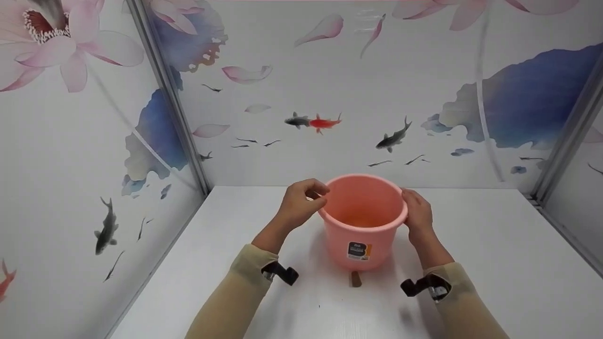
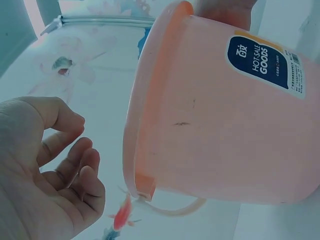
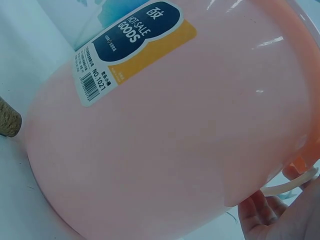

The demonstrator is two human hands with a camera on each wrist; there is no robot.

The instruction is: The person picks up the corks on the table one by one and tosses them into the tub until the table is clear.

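Note:
A pink plastic bucket (image 1: 337,240) stands upright on the white table, a dark and yellow label (image 3: 137,35) on its wall. My right hand (image 1: 419,213) grips the bucket at the right side of its rim, fingers by the pale handle (image 3: 290,186) in the right wrist view. At the left rim is my left hand (image 1: 301,203); the left wrist view shows it apart from the bucket, fingers loosely bent with nothing visible between them. Close in front of the bucket's base sits a small brown cork (image 1: 356,279). Part of the bucket's inner floor is hidden.
White panels printed with flowers and fish stand behind the table (image 1: 480,235) and at both sides. Metal posts (image 1: 172,99) join the panels at the corners. The bucket is near the back panel.

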